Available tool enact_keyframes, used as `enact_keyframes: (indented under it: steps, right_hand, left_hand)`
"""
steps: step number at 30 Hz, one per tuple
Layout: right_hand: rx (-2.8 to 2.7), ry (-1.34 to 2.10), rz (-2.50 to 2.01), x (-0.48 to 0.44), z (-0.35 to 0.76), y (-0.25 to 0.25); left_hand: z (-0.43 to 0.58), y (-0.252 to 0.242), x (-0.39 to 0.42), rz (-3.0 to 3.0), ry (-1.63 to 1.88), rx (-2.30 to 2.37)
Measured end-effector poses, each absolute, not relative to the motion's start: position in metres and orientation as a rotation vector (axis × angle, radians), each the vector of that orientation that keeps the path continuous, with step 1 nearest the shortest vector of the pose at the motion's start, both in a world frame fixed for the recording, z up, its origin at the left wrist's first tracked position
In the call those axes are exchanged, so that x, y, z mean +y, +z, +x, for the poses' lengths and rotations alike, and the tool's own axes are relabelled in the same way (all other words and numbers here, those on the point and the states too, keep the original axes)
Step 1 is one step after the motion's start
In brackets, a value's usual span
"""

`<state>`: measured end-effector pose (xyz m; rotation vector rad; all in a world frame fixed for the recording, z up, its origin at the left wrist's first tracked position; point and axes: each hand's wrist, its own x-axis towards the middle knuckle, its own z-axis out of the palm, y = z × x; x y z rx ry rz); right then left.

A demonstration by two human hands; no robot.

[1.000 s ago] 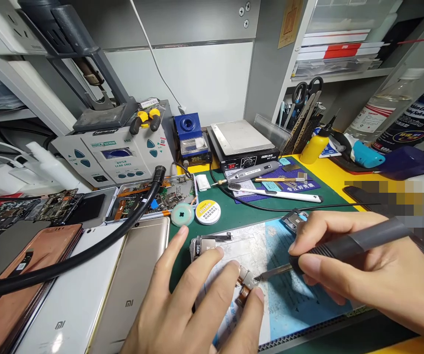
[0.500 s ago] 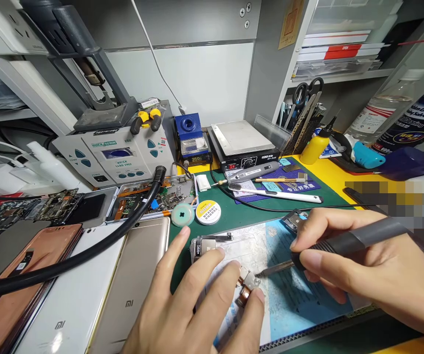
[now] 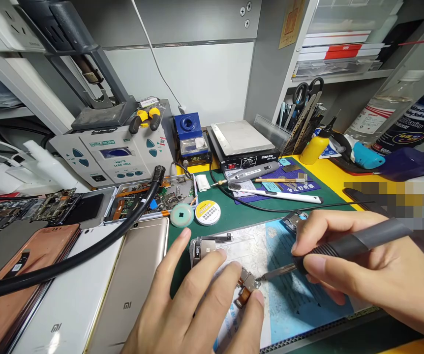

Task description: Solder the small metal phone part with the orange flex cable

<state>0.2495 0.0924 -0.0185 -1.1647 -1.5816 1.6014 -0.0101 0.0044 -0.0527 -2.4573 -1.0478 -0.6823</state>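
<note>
My left hand (image 3: 193, 305) presses a small metal phone part with a copper flex (image 3: 246, 285) down on the blue and white work mat (image 3: 293, 305), pinching it between fingertip and thumb. My right hand (image 3: 374, 275) grips a dark grey soldering iron (image 3: 348, 244) like a pen. Its thin metal tip touches the small part's right edge. Another small metal module (image 3: 201, 246) lies just beyond my left fingers.
Phone back covers (image 3: 86, 295) lie at the left under a thick black hose (image 3: 86, 250). A grey rework station (image 3: 119, 157), a tray of circuit boards (image 3: 160, 196), two round tins (image 3: 207, 212), a hot plate (image 3: 241, 142) and tools stand behind. Bottles stand at the right.
The iron's tip has shifted very slightly on the small part. Both hands stay almost where they were.
</note>
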Motion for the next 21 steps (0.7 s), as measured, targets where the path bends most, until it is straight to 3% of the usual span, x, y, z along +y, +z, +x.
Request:
enact_keyframes:
  steps: [21]
  right_hand:
    - [-1.608, 1.497, -1.202, 0.087, 0.2413, -0.012]
  left_hand:
    - [-0.0095, -0.0542, 0.0053, -2.447, -0.697, -1.051]
